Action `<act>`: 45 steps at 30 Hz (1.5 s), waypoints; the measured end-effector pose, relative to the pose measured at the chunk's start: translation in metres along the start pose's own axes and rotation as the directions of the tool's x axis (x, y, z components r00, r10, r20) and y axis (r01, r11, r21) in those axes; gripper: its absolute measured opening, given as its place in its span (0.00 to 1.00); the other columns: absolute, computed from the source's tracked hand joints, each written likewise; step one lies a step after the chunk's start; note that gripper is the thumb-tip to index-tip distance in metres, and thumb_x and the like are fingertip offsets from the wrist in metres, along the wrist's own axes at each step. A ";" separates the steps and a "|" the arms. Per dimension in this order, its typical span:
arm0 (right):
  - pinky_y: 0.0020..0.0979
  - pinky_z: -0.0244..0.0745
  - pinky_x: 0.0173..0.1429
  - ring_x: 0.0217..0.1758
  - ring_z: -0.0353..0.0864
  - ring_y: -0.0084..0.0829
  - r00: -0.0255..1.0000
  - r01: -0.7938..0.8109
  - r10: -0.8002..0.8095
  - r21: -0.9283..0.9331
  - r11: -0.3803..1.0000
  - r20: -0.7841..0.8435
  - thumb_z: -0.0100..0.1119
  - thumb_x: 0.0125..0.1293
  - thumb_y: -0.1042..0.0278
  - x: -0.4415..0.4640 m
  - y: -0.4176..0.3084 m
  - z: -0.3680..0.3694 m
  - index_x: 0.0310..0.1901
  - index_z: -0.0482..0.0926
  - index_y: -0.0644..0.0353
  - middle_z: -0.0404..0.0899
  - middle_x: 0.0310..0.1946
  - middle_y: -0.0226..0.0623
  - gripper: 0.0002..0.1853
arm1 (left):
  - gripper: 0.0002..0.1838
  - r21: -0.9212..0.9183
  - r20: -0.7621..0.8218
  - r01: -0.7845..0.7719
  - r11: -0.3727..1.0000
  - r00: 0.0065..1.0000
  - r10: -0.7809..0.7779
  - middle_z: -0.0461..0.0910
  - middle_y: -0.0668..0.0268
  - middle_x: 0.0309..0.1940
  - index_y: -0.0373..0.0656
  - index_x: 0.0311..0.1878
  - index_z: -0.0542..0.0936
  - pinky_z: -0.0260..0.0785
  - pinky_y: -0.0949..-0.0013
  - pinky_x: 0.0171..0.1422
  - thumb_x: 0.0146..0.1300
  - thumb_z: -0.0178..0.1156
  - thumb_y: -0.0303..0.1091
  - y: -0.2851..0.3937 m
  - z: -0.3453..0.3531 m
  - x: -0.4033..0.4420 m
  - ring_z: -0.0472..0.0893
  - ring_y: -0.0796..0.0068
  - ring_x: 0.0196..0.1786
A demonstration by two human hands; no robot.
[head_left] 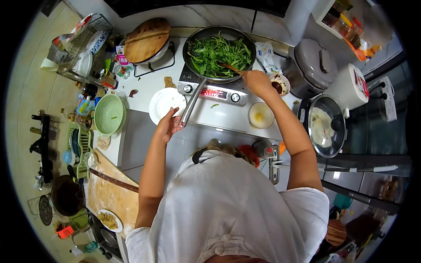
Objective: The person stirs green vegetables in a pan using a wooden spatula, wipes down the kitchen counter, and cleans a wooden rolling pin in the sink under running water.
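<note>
A dark frying pan point(198, 40) full of leafy green vegetables point(221, 55) stands on an induction cooker point(219, 94) with a lit red display. My right hand point(258, 83) is closed around a brown wooden spatula point(231, 68), whose front end is hidden among the greens. At the end of the pan's long metal handle point(193, 103), my left hand point(169, 125) has its thumb and fingers apart. Its thumb overlaps the rim of a white plate point(162, 103) in this view; the fingertips are by the handle's end, and I cannot tell whether they touch it.
Right of the cooker are a glass bowl point(261, 115), a small bowl of dark sauce point(280, 83), a grey pressure cooker point(312, 65) and a glass-lidded pan point(324, 127). Leftward are a wood-lidded pot point(147, 41), a green colander point(109, 113) and a wooden board point(107, 188).
</note>
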State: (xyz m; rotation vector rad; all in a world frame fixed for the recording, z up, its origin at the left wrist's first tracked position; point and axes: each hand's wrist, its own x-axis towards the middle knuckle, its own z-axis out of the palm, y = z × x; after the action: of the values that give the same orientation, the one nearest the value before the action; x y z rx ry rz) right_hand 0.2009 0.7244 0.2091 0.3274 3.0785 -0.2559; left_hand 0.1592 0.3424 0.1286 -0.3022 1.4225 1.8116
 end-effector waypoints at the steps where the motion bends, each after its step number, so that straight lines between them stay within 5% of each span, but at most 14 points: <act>1: 0.45 0.80 0.41 0.38 0.85 0.47 0.999 -0.012 0.013 0.020 1.000 -0.038 0.50 0.63 0.67 -0.003 0.001 -0.006 0.38 0.84 0.62 0.84 0.33 0.49 0.13 | 0.29 -0.033 -0.005 0.002 0.999 1.000 -0.003 0.80 0.60 0.38 0.45 0.66 0.67 0.78 0.70 0.39 0.72 0.47 0.55 -0.007 -0.006 -0.003 0.82 0.70 0.31; 10: 0.42 0.80 0.42 0.38 0.85 0.46 0.992 -0.093 0.101 0.090 0.992 -0.078 0.48 0.67 0.64 0.017 0.002 0.033 0.35 0.84 0.62 0.84 0.33 0.47 0.15 | 0.29 -0.185 -0.182 0.041 0.982 0.980 -0.076 0.79 0.57 0.43 0.46 0.66 0.66 0.78 0.65 0.44 0.70 0.50 0.54 -0.090 -0.058 -0.017 0.82 0.66 0.37; 14: 0.46 0.78 0.39 0.37 0.83 0.48 0.990 -0.072 0.083 0.101 0.992 -0.110 0.49 0.69 0.50 0.000 0.005 0.025 0.57 0.77 0.47 0.83 0.37 0.47 0.20 | 0.25 -0.245 -0.315 0.067 0.967 0.938 -0.145 0.79 0.57 0.44 0.48 0.63 0.68 0.76 0.61 0.47 0.69 0.53 0.52 -0.137 -0.086 -0.016 0.81 0.64 0.39; 15: 0.46 0.77 0.44 0.42 0.82 0.48 0.979 -0.108 0.124 0.101 0.989 -0.160 0.51 0.68 0.49 -0.010 0.001 0.019 0.60 0.75 0.47 0.80 0.45 0.47 0.22 | 0.26 -0.250 -0.362 0.072 0.966 0.918 -0.162 0.79 0.57 0.44 0.48 0.64 0.67 0.76 0.60 0.47 0.69 0.53 0.51 -0.147 -0.088 -0.018 0.80 0.63 0.39; 18: 0.41 0.74 0.52 0.50 0.79 0.45 0.875 0.075 -0.020 0.095 0.993 -0.483 0.57 0.65 0.53 -0.034 0.011 0.017 0.60 0.75 0.50 0.76 0.52 0.48 0.23 | 0.27 -0.240 -0.480 0.100 0.966 0.852 -0.207 0.78 0.56 0.45 0.45 0.64 0.67 0.76 0.60 0.44 0.69 0.53 0.51 -0.189 -0.106 -0.027 0.80 0.62 0.38; 22: 0.41 0.71 0.51 0.49 0.77 0.47 0.797 0.197 -0.001 0.258 0.946 -0.604 0.62 0.60 0.66 -0.079 0.011 0.020 0.47 0.79 0.60 0.75 0.49 0.45 0.14 | 0.24 -0.220 -0.609 0.172 0.960 0.745 -0.273 0.80 0.55 0.40 0.43 0.60 0.69 0.77 0.64 0.33 0.69 0.52 0.51 -0.241 -0.149 -0.039 0.81 0.60 0.33; 29: 0.44 0.70 0.46 0.42 0.76 0.48 0.824 0.125 0.082 0.322 0.938 -0.560 0.62 0.57 0.72 -0.164 0.011 0.073 0.34 0.76 0.63 0.76 0.41 0.43 0.06 | 0.20 -0.209 -0.690 0.182 0.961 0.669 -0.277 0.80 0.53 0.36 0.43 0.57 0.69 0.76 0.64 0.26 0.70 0.51 0.46 -0.289 -0.187 -0.083 0.81 0.59 0.28; 32: 0.44 0.70 0.47 0.42 0.76 0.48 0.892 0.077 0.112 0.391 0.917 -0.438 0.62 0.58 0.71 -0.199 -0.006 0.082 0.33 0.75 0.63 0.75 0.41 0.44 0.06 | 0.20 -0.239 -0.636 0.164 0.957 0.718 -0.283 0.80 0.54 0.36 0.44 0.57 0.69 0.77 0.64 0.27 0.70 0.51 0.46 -0.302 -0.195 -0.094 0.81 0.59 0.27; 37: 0.42 0.71 0.46 0.37 0.77 0.44 0.871 0.199 0.003 0.357 0.913 -0.492 0.64 0.59 0.64 -0.237 -0.044 0.090 0.30 0.80 0.64 0.77 0.37 0.40 0.10 | 0.19 -0.208 -0.618 0.134 0.969 0.750 -0.236 0.80 0.55 0.36 0.44 0.57 0.70 0.77 0.63 0.27 0.70 0.51 0.45 -0.331 -0.182 -0.121 0.81 0.61 0.28; 45: 0.42 0.70 0.48 0.42 0.77 0.42 0.933 0.213 -0.094 0.323 0.922 -0.346 0.64 0.58 0.63 -0.312 -0.081 0.112 0.36 0.82 0.58 0.76 0.43 0.40 0.09 | 0.21 -0.269 -0.618 0.197 0.943 0.716 -0.326 0.80 0.54 0.36 0.43 0.59 0.68 0.77 0.64 0.26 0.70 0.51 0.45 -0.417 -0.195 -0.188 0.81 0.60 0.27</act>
State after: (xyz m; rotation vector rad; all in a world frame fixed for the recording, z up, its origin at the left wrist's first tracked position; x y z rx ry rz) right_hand 0.4907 0.5633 0.1280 0.1410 3.3757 -0.8584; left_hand 0.5222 0.1071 -0.1174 -1.2890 1.5539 1.6592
